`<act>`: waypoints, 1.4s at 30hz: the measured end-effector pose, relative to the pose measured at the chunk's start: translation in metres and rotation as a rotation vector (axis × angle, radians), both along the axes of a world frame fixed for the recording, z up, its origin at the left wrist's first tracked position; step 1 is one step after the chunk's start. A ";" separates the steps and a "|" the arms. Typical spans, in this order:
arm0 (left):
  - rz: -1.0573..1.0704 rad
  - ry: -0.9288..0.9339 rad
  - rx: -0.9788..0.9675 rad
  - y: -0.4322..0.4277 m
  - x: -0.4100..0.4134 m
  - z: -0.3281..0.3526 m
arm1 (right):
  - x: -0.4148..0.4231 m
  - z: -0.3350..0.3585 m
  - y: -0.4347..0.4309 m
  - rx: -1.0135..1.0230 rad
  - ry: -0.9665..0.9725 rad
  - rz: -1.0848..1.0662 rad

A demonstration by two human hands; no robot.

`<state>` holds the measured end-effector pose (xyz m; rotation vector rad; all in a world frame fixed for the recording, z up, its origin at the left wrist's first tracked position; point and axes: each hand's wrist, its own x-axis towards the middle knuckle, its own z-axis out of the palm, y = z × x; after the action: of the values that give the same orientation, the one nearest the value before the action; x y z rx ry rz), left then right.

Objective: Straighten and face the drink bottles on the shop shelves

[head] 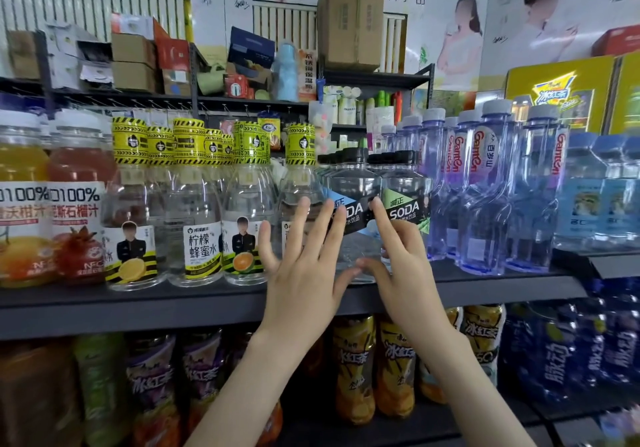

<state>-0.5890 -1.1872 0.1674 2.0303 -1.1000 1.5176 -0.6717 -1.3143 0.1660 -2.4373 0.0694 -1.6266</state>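
The clear plastic soda bottle with a black cap and a blue label (349,183) stands on the dark grey shelf (138,304). It is right in front of me and a little higher than my wrists. It stands tall with its cap on top, so its long way runs up and down. My two hands are both on it, one on each side, and the bottle sits between them. My left hand (304,273) is flat, with its fingers straight and spread out. Its fingertips lie on the left part of the blue label and its thumb reaches in low, near the bottom of the bottle. My right hand (401,256) has the better hold, I think. Its pointing finger goes up the right edge of the label, in the gap next to the soda bottle with the green label (407,190). Its thumb sits low on the front, and its other fingers are curled in. So the right hand pinches the bottle and the left hand only rests on it. The word on the blue label is partly hidden behind my fingers, and the label looks a bit slanted. I cannot tell if the bottle leans or if it is just printed that way. I think the next move is a small spin around the up-and-down line, until the word looks straight out like the green one beside it. The clear bottle with the yellow and black cap (301,183) is just beside it on the left, so I should not bump it.
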 end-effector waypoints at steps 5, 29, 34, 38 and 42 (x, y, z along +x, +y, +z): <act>0.042 -0.017 0.037 -0.002 0.001 0.000 | 0.006 -0.001 -0.002 -0.011 -0.009 -0.060; -0.527 0.166 0.012 -0.065 -0.099 -0.002 | -0.104 -0.011 -0.029 0.189 -0.145 -0.175; -0.671 0.260 0.019 -0.122 -0.159 -0.008 | -0.181 -0.016 -0.073 0.295 -0.157 -0.237; -0.761 0.407 0.012 -0.181 -0.217 -0.016 | -0.248 -0.022 -0.121 0.358 -0.131 -0.256; -0.774 0.508 0.024 -0.243 -0.276 -0.020 | -0.315 -0.031 -0.180 0.360 -0.098 -0.292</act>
<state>-0.8646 -1.4302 0.1476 1.5624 -1.4277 0.5700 -0.9868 -1.4946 0.1354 -2.1437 0.6695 -1.6681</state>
